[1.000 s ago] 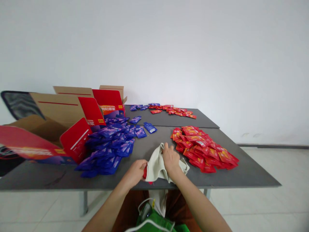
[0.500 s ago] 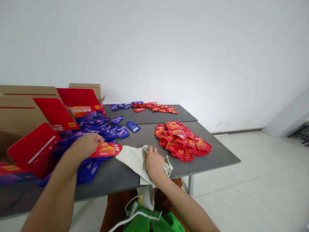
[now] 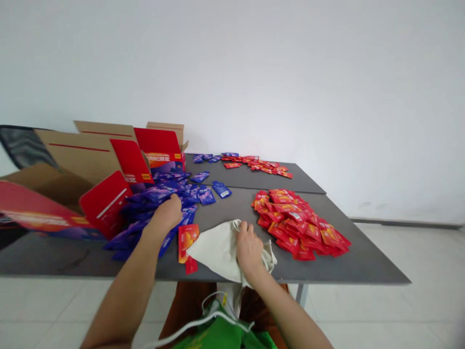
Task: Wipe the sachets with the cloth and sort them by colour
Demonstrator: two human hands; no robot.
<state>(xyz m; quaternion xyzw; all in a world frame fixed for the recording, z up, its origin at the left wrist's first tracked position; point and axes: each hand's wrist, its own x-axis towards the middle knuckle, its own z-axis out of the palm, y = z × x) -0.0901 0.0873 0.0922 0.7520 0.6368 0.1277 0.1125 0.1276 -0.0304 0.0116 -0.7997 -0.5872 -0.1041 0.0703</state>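
My left hand (image 3: 167,213) is at the right side of a heap of blue pouches (image 3: 156,195), its fingers curled down and mostly out of sight, so I cannot see whether it holds one. A red pouch (image 3: 188,238) lies on the table between that hand and a cream-coloured cloth (image 3: 217,247); the cloth's left corner touches the pouch, and a small red piece (image 3: 191,265) shows below it. Bunched folds of the cloth are gripped by my right hand (image 3: 250,248) near the table's front edge.
Open cardboard cartons with red flaps (image 3: 105,203) stand along the left. A large pile of red pouches (image 3: 300,223) sits on the right of the dark table (image 3: 348,247). Farther back lie a row of red pouches (image 3: 269,167) and several blue ones (image 3: 207,158).
My left hand has let go of the red pouch, which now lies by the cloth, and has moved to the blue heap. My right hand stays on the cloth. The view has turned left.
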